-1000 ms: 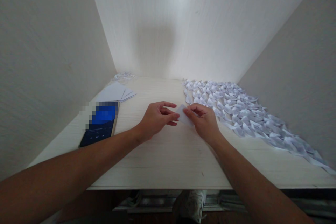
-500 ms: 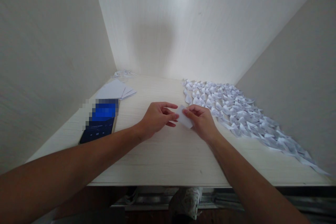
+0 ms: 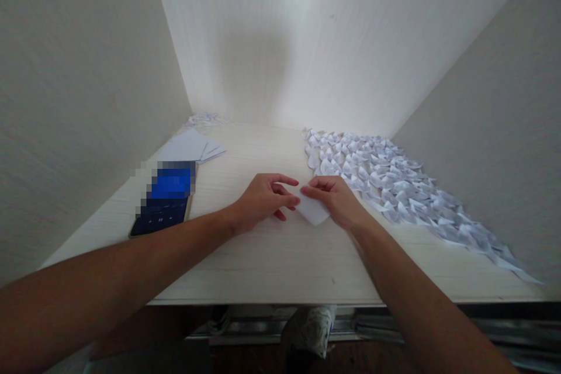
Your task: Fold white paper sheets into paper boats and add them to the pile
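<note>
A small white piece of folded paper (image 3: 312,210) is held over the middle of the table, tilted, with one corner toward me. My right hand (image 3: 339,201) pinches its upper right side between thumb and fingers. At the paper's left corner, the thumb of my left hand (image 3: 265,198) presses on it, while the index finger reaches out above. The left hand's other fingers curl partly behind the paper, so their grip is partly hidden. To the right of my right hand spreads a large group of folded white paper pieces (image 3: 394,181), overlapping in rows.
A phone (image 3: 164,201) with its screen lit lies left, beside my left forearm. Behind it are flat white paper sheets (image 3: 184,146), and a small heap of paper strips (image 3: 205,120) sits in the back left corner. Walls enclose the pale table (image 3: 263,269) on three sides.
The paper has turned between my fingers and more of its face shows, its lower corner now nearer me. Both hands stay in nearly the same place. The view has shifted slightly.
</note>
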A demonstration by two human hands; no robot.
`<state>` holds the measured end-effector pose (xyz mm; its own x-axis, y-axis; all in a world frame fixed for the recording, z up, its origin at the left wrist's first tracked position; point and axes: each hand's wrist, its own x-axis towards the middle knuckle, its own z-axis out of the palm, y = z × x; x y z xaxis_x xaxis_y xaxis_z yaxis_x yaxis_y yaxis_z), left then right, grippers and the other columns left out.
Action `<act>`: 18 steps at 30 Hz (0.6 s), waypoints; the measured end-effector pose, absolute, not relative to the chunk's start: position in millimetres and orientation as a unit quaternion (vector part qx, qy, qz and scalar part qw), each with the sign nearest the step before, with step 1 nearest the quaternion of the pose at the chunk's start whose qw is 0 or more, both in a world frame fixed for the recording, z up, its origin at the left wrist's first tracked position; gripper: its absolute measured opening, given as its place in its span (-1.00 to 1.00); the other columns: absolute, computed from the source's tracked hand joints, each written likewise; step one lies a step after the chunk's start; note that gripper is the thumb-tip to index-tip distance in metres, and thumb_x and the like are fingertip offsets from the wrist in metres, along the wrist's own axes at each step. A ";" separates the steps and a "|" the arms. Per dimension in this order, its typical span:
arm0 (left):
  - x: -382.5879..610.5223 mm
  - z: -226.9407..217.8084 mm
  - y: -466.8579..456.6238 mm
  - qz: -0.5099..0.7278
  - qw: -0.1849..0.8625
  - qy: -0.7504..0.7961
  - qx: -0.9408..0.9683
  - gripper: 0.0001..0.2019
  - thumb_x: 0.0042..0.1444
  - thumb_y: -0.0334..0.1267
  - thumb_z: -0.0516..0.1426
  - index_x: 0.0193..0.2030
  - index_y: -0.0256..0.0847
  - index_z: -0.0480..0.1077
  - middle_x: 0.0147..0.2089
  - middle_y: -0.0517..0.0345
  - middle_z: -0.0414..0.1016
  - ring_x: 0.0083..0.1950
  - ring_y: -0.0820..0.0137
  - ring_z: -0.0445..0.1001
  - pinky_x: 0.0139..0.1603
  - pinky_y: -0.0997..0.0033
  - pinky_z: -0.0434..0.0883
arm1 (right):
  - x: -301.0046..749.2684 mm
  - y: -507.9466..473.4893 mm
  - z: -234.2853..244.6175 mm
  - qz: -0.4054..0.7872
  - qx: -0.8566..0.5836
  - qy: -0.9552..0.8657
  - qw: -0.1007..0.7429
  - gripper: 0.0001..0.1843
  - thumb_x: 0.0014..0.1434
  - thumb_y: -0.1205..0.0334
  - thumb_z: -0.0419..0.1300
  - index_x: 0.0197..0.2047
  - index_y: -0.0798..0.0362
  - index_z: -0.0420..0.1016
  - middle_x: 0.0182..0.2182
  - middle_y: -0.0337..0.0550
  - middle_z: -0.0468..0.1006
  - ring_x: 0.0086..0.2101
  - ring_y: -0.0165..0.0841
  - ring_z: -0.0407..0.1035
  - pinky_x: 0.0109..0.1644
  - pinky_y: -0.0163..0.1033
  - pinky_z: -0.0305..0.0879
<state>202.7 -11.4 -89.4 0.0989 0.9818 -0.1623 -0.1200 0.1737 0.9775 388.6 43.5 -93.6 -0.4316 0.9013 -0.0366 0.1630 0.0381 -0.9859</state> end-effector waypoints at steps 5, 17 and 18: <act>201.8 -91.9 -11.5 0.444 0.600 0.473 0.468 -0.55 -0.07 -0.54 0.37 0.03 -0.36 0.54 -0.48 0.20 0.54 -0.46 0.43 0.53 -0.63 0.59 0.41 | 389.5 39.9 -90.3 0.560 -0.420 -0.653 0.289 -0.70 -0.04 -0.01 0.44 -0.50 0.06 0.60 -0.62 -0.25 0.51 -0.60 -0.45 0.27 -0.53 -0.30 0.05; 201.1 -91.9 -7.5 0.461 0.601 0.482 0.440 -0.56 0.00 -0.43 0.38 0.07 -0.37 0.53 -0.38 0.08 0.60 -0.39 0.35 0.60 -0.67 0.57 0.32 | 387.1 40.5 -91.8 0.537 -0.436 -0.620 0.371 -0.69 -0.07 -0.02 0.48 -0.52 0.06 0.66 -0.63 -0.23 0.52 -0.63 -0.44 0.24 -0.56 -0.27 0.05; 201.1 -91.8 -7.4 0.465 0.601 0.479 0.439 -0.56 0.01 -0.43 0.38 0.07 -0.37 0.54 -0.39 0.09 0.59 -0.39 0.35 0.60 -0.67 0.58 0.30 | 387.2 40.8 -91.9 0.536 -0.438 -0.615 0.377 -0.70 -0.08 -0.02 0.49 -0.51 0.06 0.67 -0.62 -0.22 0.53 -0.63 -0.43 0.25 -0.56 -0.27 0.05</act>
